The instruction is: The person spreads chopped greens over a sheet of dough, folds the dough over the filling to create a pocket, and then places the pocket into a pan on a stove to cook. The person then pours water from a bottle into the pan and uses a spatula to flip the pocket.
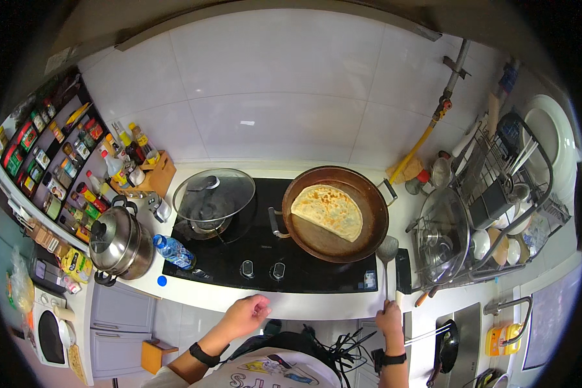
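Observation:
A round brown pan (pixel 337 250) with two side handles sits on the right side of the black glass gas hob (pixel 233 274). In it lies a folded flatbread (pixel 332 208), a half-round with browned spots on top. To the right of the pan is a metal spatula (pixel 388 249), its head close to the pan's rim. My right hand (pixel 389 317) grips the end of its handle at the counter's front edge. My left hand (pixel 247 313), fingers loosely curled, hovers before the counter edge with nothing visible in it.
A glass lid (pixel 213 196) covers much of the left burner. A blue-labelled bottle (pixel 174 252) lies near a steel steamer pot (pixel 121 242). Its blue cap (pixel 162 281) is on the counter. At right stand another glass lid (pixel 444 233) and a dish rack (pixel 485 213).

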Tool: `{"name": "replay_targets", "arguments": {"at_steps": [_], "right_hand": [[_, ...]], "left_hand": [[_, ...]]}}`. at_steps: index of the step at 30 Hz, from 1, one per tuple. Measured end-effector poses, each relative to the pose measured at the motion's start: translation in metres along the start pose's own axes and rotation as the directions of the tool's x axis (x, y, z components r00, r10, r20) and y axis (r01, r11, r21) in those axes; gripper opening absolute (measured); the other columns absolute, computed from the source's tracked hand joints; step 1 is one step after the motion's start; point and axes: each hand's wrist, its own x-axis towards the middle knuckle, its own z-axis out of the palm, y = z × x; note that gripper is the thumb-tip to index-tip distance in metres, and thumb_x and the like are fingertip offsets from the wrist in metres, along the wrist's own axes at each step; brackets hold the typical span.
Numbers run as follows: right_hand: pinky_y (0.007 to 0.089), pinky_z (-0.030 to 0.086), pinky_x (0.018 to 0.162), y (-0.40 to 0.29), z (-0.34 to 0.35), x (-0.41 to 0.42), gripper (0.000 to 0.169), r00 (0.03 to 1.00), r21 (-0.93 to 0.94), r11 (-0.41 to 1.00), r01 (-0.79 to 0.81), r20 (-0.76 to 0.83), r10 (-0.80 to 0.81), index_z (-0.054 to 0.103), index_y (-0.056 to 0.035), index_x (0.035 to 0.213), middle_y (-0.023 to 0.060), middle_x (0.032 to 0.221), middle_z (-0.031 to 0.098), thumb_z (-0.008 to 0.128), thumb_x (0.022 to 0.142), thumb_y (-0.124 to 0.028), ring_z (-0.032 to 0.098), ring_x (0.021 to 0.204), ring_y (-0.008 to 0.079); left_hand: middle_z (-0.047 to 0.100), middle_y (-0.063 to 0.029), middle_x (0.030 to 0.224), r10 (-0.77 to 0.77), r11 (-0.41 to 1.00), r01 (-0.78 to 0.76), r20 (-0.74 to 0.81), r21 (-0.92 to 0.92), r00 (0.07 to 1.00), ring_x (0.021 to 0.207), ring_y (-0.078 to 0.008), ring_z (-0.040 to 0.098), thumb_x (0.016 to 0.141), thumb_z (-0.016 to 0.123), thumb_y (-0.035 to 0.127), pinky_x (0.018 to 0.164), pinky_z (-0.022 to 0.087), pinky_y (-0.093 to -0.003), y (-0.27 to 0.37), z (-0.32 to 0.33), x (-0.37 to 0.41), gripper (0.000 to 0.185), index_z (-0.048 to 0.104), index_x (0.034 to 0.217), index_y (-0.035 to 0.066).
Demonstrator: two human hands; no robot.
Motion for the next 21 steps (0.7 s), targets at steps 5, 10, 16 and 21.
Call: {"name": "replay_targets", "arguments": {"at_steps": [5, 10, 16, 21], "right_hand": [[0.0522, 0.050, 0.081, -0.046, -0.061, -0.077, 0.027, 0.994, -0.042, 0.993, -0.112, -0.006, 0.112, 0.050, 0.0089, 0.097, 0.0323, 0.095, 0.059, 0.057, 0.075, -0.004, 0.059, 0.092, 0.0495], [0.0471, 0.051, 0.076, -0.062, -0.141, -0.142, 0.028, 0.993, -0.039, 0.996, -0.080, 0.084, 0.083, 0.052, 0.0098, 0.102, 0.0278, 0.089, 0.060, 0.058, 0.077, -0.002, 0.061, 0.086, 0.0434], [0.0299, 0.049, 0.061, -0.133, -0.228, -0.152, 0.042, 0.969, 0.296, 0.947, -0.125, 0.240, 0.053, 0.052, 0.0092, 0.124, 0.0113, 0.077, 0.058, 0.064, 0.086, -0.006, 0.056, 0.066, 0.0165], [0.0314, 0.049, 0.068, -0.219, -0.252, -0.092, 0.044, 0.903, 0.148, 0.973, 0.179, 0.368, -0.222, 0.057, 0.0013, 0.127, 0.0156, 0.079, 0.065, 0.064, 0.085, -0.005, 0.060, 0.069, 0.0226]], "left_hand": [[0.069, -0.0097, 0.091, 0.070, 0.997, -0.070, -0.013, -0.017, 0.997, 0.079, -0.0191, 0.066, 0.092, 0.067, 0.019, 0.073, 0.054, -0.0305, 0.013, -0.015, 0.024, 0.026, 0.063, 0.111, 0.002], [0.070, -0.0113, 0.092, 0.162, 0.984, -0.160, 0.030, -0.076, 0.986, 0.080, -0.0221, 0.068, 0.091, 0.067, 0.018, 0.072, 0.055, -0.0322, 0.025, -0.017, 0.040, 0.026, 0.062, 0.111, 0.002], [0.070, -0.0130, 0.090, 0.275, 0.959, -0.270, 0.047, -0.090, 0.960, 0.080, -0.0267, 0.069, 0.089, 0.068, 0.017, 0.069, 0.055, -0.0346, 0.027, -0.022, 0.058, 0.024, 0.062, 0.107, 0.001], [0.070, -0.0136, 0.090, 0.325, 0.942, -0.323, 0.000, -0.091, 0.946, 0.080, -0.0272, 0.069, 0.089, 0.068, 0.018, 0.069, 0.055, -0.0348, 0.038, -0.045, 0.071, 0.023, 0.062, 0.105, 0.002]]}}
